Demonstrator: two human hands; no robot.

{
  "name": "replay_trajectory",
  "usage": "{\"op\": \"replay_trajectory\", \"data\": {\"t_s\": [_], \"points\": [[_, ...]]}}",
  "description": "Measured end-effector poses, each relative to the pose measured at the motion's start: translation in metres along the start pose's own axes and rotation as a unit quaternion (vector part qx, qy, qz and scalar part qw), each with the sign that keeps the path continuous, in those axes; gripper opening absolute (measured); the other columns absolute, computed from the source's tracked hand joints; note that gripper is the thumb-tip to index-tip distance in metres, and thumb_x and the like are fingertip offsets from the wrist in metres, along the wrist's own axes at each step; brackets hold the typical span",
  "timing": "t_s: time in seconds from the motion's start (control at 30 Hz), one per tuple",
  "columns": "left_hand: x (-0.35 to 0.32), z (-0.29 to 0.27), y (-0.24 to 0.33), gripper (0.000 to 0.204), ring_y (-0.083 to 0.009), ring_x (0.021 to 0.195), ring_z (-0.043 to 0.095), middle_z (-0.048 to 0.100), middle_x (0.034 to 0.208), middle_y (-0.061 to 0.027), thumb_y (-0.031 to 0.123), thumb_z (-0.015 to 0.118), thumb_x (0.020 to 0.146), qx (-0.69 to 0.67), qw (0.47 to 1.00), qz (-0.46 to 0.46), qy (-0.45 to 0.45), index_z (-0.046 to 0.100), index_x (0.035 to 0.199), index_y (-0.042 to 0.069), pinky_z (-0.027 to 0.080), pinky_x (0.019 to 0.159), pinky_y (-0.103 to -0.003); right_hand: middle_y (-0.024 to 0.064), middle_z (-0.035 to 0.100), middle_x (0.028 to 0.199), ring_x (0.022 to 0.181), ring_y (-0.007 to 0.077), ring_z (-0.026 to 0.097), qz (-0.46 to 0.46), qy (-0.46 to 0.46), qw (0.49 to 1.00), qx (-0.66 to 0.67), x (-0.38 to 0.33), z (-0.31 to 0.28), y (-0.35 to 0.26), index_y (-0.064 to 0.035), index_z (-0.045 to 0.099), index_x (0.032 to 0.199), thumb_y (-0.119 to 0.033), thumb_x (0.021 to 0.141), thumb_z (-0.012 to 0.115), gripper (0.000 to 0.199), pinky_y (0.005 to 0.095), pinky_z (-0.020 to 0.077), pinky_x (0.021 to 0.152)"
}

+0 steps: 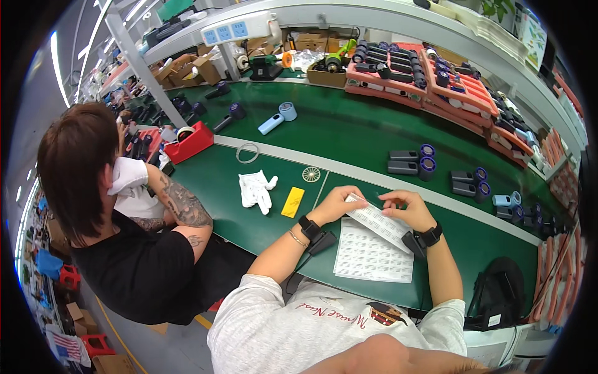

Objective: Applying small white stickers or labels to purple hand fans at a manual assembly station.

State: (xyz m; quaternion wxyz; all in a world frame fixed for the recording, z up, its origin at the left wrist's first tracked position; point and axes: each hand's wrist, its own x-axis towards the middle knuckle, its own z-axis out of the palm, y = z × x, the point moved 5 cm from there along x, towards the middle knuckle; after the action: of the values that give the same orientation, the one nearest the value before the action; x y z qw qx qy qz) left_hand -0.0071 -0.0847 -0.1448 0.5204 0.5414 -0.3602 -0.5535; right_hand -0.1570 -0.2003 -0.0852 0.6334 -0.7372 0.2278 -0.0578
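A sheet of white labels (381,223) is lifted at a slant, its upper left corner pinched in my left hand (338,203). At the upper right of that sheet is my right hand (409,209), fingers bent and drawn together; what they hold, if anything, is too small to make out. Beneath the raised sheet, more label sheets (372,257) lie on the green table near its front edge. To the left of my hands are a yellow card (292,202) and a white glove (256,191). Both my wrists wear black straps with small dark devices.
A person (134,230) sits at my left. Farther off are a red tape dispenser (190,143), a clear ring (247,153), a slotted disc (311,174) and a light-blue handheld device (278,118). Dark devices (408,162) stand right of centre, pink trays (389,78) behind. A black object (501,287) sits front right.
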Motion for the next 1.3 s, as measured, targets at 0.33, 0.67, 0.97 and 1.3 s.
{"op": "replay_trajectory", "data": {"t_s": [0.33,0.67,0.97,1.3], "points": [[0.021,0.042,-0.025,0.017,-0.0069,0.081,0.055,0.063,0.085,-0.0013,0.018,0.067,0.084,0.031,0.996,0.004,-0.087,0.062,0.09,0.003,0.044,0.072,-0.022,0.0047,0.062,0.081,0.071,0.0095,0.057,0.043,0.003,0.986,0.161,-0.055,-0.04,0.036,-0.002,0.052,0.121,-0.002,0.076,0.069,0.049,0.0244,0.0459,0.067],[0.045,-0.07,0.004,0.019,-0.0055,0.077,0.054,0.061,0.082,0.0003,0.022,0.066,0.085,0.072,0.993,0.049,0.08,0.061,0.087,0.003,0.043,0.07,-0.021,0.009,0.061,0.099,0.083,0.0151,0.058,0.032,0.005,0.922,0.386,0.022,-0.076,0.06,-0.0081,0.038,0.135,-0.016,0.087,0.06,0.053,0.0276,0.0471,0.074],[-0.073,-0.212,0.029,0.021,-0.0049,0.075,0.051,0.058,0.078,0.0035,0.026,0.06,0.089,0.099,0.934,0.06,0.337,0.061,0.086,0.005,0.041,0.067,-0.021,0.0068,0.062,0.099,0.084,0.0113,0.058,0.032,-0.123,0.914,0.385,0.154,0.05,0.012,-0.0084,0.044,0.131,-0.018,0.089,0.059,0.045,0.026,0.0482,0.078],[-0.424,-0.222,-0.031,0.031,-0.0161,0.102,0.052,0.058,0.108,-0.0067,0.022,0.058,0.09,0.041,0.757,0.044,0.651,0.058,0.112,0.0,0.04,0.092,-0.029,0.0091,0.064,0.095,0.078,0.0142,0.063,0.09,-0.466,0.785,0.398,0.171,0.331,-0.04,-0.007,0.047,0.127,-0.014,0.088,0.06,0.042,0.0253,0.0521,0.069]]}}
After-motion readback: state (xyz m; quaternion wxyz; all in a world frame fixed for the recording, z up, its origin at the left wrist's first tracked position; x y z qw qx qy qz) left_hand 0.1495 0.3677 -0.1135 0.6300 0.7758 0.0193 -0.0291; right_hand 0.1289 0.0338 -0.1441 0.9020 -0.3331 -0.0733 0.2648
